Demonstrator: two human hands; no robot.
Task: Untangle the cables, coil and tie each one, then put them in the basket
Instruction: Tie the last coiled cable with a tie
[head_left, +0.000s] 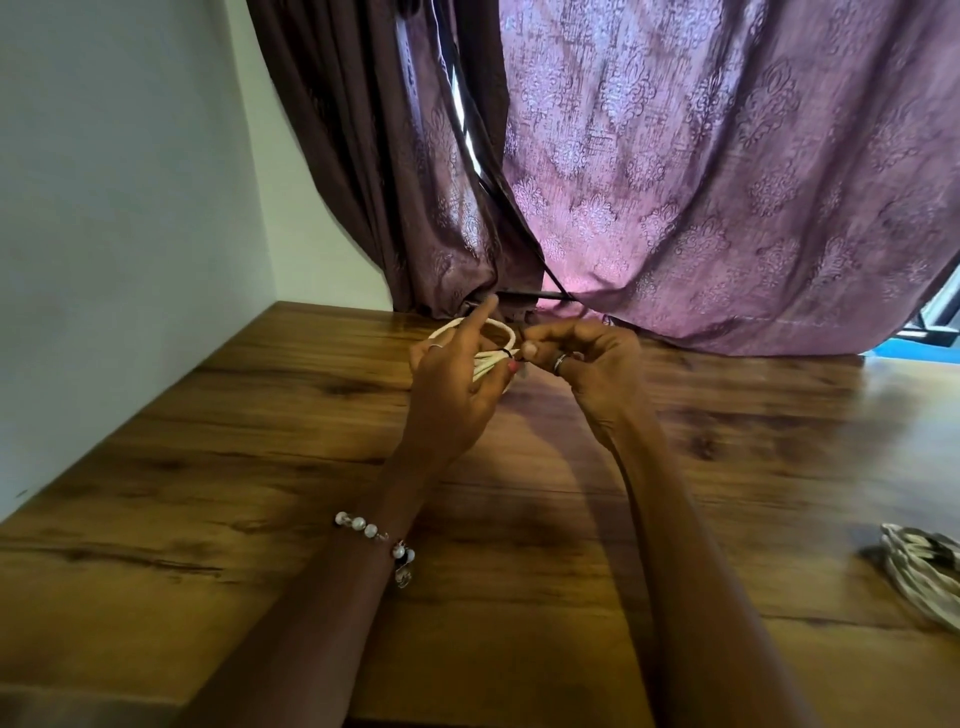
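lower right edge: basket (930, 582), well apart from hands | centre: left hand (457, 379) curled round white coiled cable (491, 361), forefinger raised | right hand (587, 358) pinching dark tie (506, 354) at coil | risk: tie slipping off, loops springing loose | behind: curtain (701, 171)

You see a dim room lit mostly from behind: daylight glows pink through the curtain (727, 182) at upper right. Your arms cast soft shadows onto the table (208, 467) at centre. Frame edges bow with wide-angle distortion, and the right edge smears.
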